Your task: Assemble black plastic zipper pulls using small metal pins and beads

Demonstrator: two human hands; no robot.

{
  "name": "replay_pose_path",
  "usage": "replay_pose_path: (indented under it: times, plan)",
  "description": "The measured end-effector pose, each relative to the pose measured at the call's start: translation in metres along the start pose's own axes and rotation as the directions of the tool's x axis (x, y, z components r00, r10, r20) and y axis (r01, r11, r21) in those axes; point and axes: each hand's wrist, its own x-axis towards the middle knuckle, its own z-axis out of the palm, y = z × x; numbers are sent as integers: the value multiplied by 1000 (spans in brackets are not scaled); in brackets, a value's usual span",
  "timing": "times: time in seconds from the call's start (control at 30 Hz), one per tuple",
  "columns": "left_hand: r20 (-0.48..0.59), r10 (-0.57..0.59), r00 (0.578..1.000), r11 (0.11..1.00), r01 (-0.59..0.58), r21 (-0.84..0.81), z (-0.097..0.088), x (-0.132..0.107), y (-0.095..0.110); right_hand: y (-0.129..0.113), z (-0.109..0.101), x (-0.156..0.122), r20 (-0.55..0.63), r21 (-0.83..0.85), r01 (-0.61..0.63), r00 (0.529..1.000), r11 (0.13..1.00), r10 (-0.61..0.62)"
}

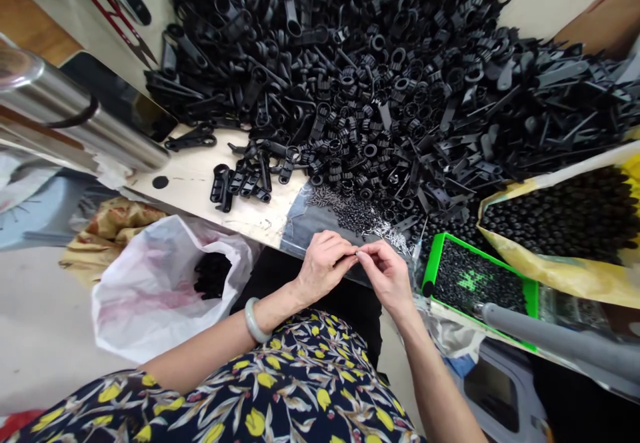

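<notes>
My left hand [323, 266] and my right hand [387, 275] meet at the table's near edge, fingertips pinched together on a tiny item too small to name. A pale green bangle [255, 323] sits on my left wrist. Just beyond my fingers lies a clear plastic sheet [300, 220] strewn with small dark metal bits [350, 213]. A huge heap of black plastic parts [380, 76] covers the table behind.
A green tray [533, 293] of tiny black pieces and a yellow bag [560, 270] of black parts sit at right. A white plastic bag [155, 290] with black parts hangs at left. Red snips [107, 6] and a steel cylinder [75, 113] lie far left.
</notes>
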Motion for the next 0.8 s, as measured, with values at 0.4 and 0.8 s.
replay_pose_path:
  times: [0.4,0.8]
  plan:
    - [-29,13,999,1000,-13,-11,1,1,0,-13,-28,-94,-346,-59,-41,938,997,18]
    - [-58,116,992,993,-115,18,1,-1,-7,-26,-108,-58,-630,184,184,776,966,-28]
